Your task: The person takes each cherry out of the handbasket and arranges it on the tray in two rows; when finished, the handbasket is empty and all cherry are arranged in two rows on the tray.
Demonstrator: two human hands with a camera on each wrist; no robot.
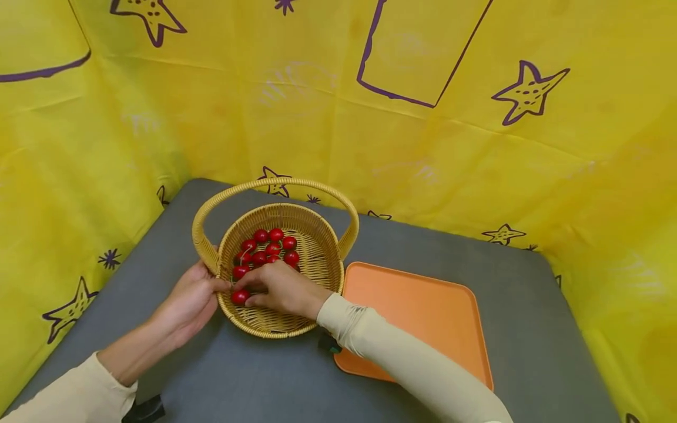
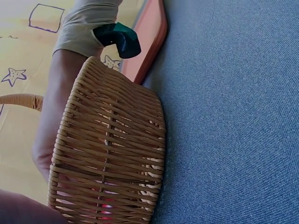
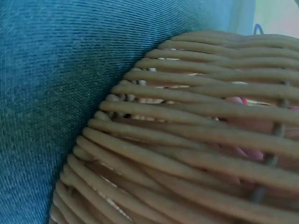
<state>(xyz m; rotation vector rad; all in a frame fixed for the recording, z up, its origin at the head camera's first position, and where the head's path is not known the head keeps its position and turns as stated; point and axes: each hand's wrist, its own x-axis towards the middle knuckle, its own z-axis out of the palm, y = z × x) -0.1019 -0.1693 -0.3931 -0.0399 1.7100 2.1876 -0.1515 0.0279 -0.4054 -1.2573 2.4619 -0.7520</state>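
A round wicker basket (image 1: 322, 235) with a tall arched handle stands on the grey table. My left hand (image 1: 193, 299) grips its left side near the foot of the handle, thumb at the rim. Inside, my right hand (image 1: 288, 288) reaches over the near right rim and pinches a red cherry (image 1: 240, 297) between thumb and fingers. Several more cherries (image 1: 259, 258) lie in the basket's left half, some partly behind the right hand. Close up, the woven wall (image 2: 107, 135) fills much of the left wrist view. In the right wrist view the weave (image 3: 196, 126) hides the right hand's fingers.
An orange tray (image 1: 423, 305) lies right of the basket, partly under the right sleeve (image 1: 412, 352). A dark green device (image 2: 122, 39) sits on the right wrist. Yellow cloth (image 1: 317, 129) with purple drawings rises behind the grey tabletop (image 1: 254, 376) and along its sides.
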